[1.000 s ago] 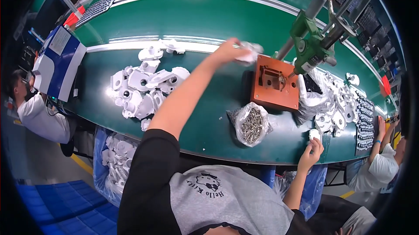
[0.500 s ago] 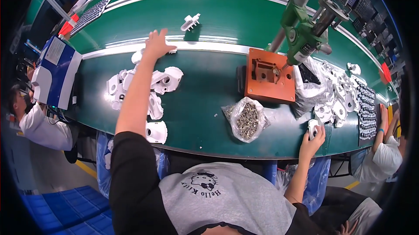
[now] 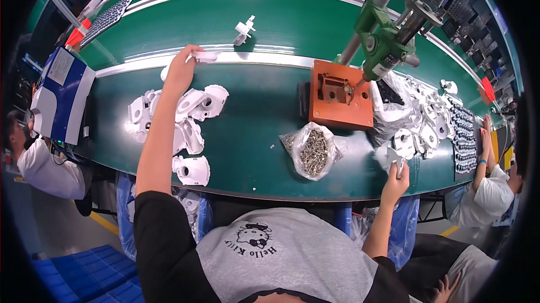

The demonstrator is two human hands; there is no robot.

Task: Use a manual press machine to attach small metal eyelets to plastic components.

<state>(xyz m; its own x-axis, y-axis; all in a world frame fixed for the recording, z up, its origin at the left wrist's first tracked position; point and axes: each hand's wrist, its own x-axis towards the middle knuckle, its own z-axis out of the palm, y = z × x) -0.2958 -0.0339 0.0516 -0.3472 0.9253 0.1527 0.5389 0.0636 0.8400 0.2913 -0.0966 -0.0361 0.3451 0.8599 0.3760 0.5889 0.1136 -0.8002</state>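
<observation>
My left hand (image 3: 181, 71) is stretched far forward, its fingers closed on the edge of a white plastic part (image 3: 206, 56) above the metal rail. Under and beside that forearm lie several white plastic housings (image 3: 214, 100) with round openings. My right hand (image 3: 395, 184) grips a small white plastic piece (image 3: 400, 168) at the near right of the table, close to a heap of white parts (image 3: 426, 134). Its exact shape is partly hidden by my fingers.
A green press (image 3: 382, 47) stands over an orange fixture block (image 3: 341, 94). In front of it sits a clear bag of metal screws or pins (image 3: 313, 154). Another white part (image 3: 244, 30) lies beyond the rail. A blue-and-white machine (image 3: 64, 98) is at left; people sit at both sides.
My left hand, spread before, has closed on a white part by the rail. The right hand's white piece has tilted more upright. The whole view has shifted slightly.
</observation>
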